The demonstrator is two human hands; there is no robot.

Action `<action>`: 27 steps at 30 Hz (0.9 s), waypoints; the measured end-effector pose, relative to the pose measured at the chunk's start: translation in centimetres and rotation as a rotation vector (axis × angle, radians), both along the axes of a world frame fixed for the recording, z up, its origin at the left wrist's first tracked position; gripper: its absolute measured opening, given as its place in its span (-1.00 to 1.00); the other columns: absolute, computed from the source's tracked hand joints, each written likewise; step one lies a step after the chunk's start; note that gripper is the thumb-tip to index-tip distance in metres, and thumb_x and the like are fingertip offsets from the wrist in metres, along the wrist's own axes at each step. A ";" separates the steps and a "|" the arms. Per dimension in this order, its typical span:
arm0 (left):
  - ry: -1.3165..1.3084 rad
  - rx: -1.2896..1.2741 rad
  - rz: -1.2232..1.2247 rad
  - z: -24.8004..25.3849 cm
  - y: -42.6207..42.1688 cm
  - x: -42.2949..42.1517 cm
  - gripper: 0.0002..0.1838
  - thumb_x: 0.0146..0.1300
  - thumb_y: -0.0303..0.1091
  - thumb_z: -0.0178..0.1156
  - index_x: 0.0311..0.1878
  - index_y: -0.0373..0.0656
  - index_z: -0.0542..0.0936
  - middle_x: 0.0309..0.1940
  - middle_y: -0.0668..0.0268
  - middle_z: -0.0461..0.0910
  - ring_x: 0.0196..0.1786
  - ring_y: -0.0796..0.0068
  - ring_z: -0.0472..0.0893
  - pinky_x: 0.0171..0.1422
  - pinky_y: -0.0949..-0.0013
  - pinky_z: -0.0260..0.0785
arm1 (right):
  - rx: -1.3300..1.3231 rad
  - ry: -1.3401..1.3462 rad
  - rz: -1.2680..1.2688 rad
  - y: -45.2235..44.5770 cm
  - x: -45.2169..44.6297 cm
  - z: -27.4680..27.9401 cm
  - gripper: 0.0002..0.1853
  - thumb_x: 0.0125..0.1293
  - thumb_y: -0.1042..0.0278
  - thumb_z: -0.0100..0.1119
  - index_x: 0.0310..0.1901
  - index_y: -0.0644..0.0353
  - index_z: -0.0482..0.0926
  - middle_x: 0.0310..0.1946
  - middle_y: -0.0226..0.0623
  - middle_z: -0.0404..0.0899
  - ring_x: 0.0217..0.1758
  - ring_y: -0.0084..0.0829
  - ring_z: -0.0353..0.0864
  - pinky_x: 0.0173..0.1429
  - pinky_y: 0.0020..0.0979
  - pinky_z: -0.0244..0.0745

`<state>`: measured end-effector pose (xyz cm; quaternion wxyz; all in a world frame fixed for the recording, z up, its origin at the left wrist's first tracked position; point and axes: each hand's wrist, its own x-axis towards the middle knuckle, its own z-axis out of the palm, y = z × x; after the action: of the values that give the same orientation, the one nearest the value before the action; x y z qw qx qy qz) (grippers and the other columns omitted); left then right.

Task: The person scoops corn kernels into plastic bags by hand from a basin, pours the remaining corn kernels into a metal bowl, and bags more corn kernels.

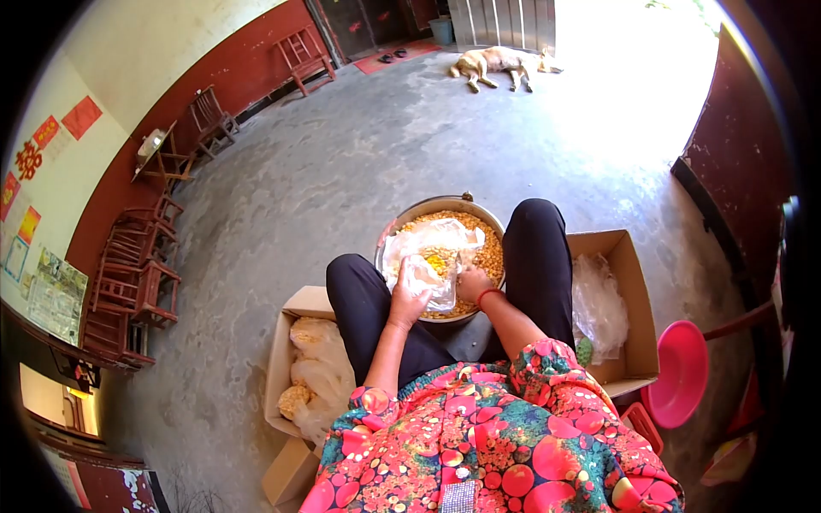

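A round metal pot (396, 224) stands on the floor between my knees, filled with small yellow-orange pieces (489, 252) that look like kernels. Over it, my left hand (409, 299) grips a clear plastic bag (440, 297) from the left side. Some yellow pieces show through the bag's opening. My right hand (473, 285), with a red band at the wrist, is at the bag's right edge, low over the pieces. Its fingers are curled; what they hold is hidden. More crumpled clear plastic (440, 232) lies over the pot's far part.
On my left is a cardboard box (280, 376) with filled plastic bags (315, 372). To my right, another cardboard box (634, 299) contains loose clear bags (599, 299), beside a pink basin (680, 376). A dog (500, 64) lies ahead; wooden chairs (137, 278) line the left wall.
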<state>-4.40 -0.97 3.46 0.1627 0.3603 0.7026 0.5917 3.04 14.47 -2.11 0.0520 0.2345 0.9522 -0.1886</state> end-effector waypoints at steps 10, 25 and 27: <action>-0.014 -0.001 -0.004 -0.4 0.0 -0.1 -0.16 -0.19 -0.60 0.04 0.26 -0.33 -0.07 0.11 -0.01 0.21 0.19 0.29 0.24 0.22 0.40 0.12 | -0.217 0.162 -0.064 0.0 -0.3 -2.0 -0.70 0.05 0.28 -0.02 -0.22 0.27 0.51 -0.37 -0.08 0.56 -0.25 -0.14 0.56 -0.17 -0.19 0.45; 0.000 -0.035 -0.009 -0.2 0.0 0.0 -0.14 -0.19 -0.59 0.04 0.27 -0.31 -0.09 0.13 -0.03 0.19 0.20 0.25 0.24 0.22 0.38 0.12 | -1.647 0.373 -0.623 3.4 0.1 3.1 -0.79 0.14 0.26 -0.11 -0.58 0.13 0.35 -0.71 -0.44 0.28 -0.77 -0.62 0.17 -0.75 -0.60 0.03; 0.012 -0.044 -0.008 0.1 0.0 0.1 -0.14 -0.19 -0.60 0.04 0.27 -0.29 -0.08 0.12 -0.03 0.20 0.18 0.25 0.25 0.21 0.38 0.13 | -1.671 0.409 -0.614 3.4 -0.2 2.7 -0.80 0.15 0.31 -0.13 -0.59 0.12 0.34 -0.71 -0.44 0.28 -0.76 -0.63 0.19 -0.75 -0.62 0.02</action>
<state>-4.26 -0.93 3.59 0.1688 0.3629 0.7148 0.5735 2.81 17.91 0.59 -0.0174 0.3256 0.3922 -0.8602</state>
